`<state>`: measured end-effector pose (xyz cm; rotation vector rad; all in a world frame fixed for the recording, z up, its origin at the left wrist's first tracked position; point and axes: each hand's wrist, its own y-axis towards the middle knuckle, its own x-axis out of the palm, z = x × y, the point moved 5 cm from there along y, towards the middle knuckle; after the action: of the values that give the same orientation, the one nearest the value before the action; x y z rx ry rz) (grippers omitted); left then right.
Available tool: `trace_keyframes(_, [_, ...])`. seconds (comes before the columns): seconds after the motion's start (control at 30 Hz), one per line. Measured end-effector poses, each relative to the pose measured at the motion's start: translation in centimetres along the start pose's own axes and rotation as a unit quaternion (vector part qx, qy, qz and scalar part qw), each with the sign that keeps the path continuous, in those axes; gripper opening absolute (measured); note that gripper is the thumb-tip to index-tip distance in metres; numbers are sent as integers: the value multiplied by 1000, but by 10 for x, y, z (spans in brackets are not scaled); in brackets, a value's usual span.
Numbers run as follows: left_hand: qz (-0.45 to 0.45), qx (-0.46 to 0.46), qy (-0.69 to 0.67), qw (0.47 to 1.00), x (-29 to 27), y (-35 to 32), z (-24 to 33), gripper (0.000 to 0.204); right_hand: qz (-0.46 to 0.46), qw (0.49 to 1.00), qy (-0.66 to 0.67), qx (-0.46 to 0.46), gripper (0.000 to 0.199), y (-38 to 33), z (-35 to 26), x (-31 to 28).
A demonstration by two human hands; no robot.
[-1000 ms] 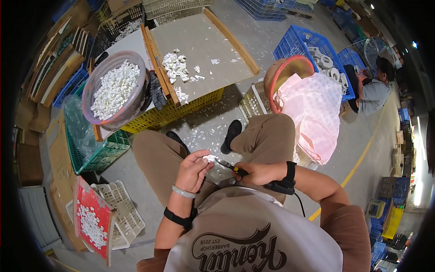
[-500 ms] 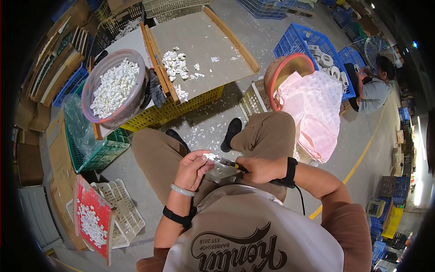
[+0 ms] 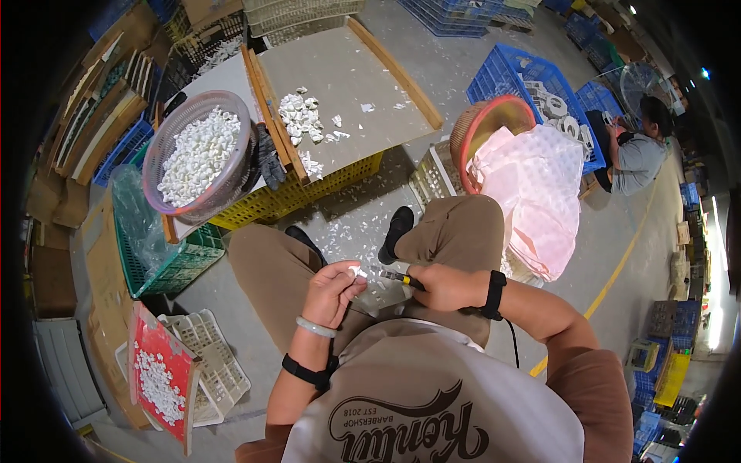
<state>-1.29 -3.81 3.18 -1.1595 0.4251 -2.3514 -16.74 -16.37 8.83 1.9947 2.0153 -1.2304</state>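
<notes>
“One small white piece (image 3: 357, 272) is showing at the fingers of the left hand (image 3: 330, 295). How is the grip looking?”

“Thumb and fingers are pressing together, pinching it over the gap between the thighs, in brown trousers (image 3: 455, 231).”

“Which way is it pointing?”

“Its free end is facing roughly 4 o'clock. The far end is hiding in the pinch, so I'm not telling its full long axis for certain.”

“And the right hand (image 3: 441, 288)?”

“It is closing around the handles of the pliers (image 3: 401, 278). Their long axis is running from about 4 to 10 o'clock, with the nose pointing to 10, near the piece but standing apart from it. Whether the jaws are parting, I cannot tell.”

“What is lying around, counting from the piece?”

“A round basin (image 3: 199, 202) is holding many white pieces at 10 o'clock. A white heap (image 3: 301, 117) is resting on a board (image 3: 347, 65) at 11. A red panel (image 3: 181, 356) is carrying more at 8, and a pink sheet (image 3: 532, 197) is draping at 2.”
</notes>
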Motion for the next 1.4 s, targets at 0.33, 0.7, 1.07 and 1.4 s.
trace_keyframes(0.33, [14,10,20,1000,3,1,0,15,-2,997,-58,-53,22,7,5,3])
trace_keyframes(0.7, [14,3,20,1000,-2,4,-2,17,6,1000,-23,2,19,13,16,7])
trace_keyframes(1.07, [-47,-52,-73,995,7,6,-5,19,61,995,45,-66,22,3,17,14])
trace_keyframes(1.4, [-48,-82,-69,993,9,2,-7,24,114,991,-53,-43,34,-4,-2,5])
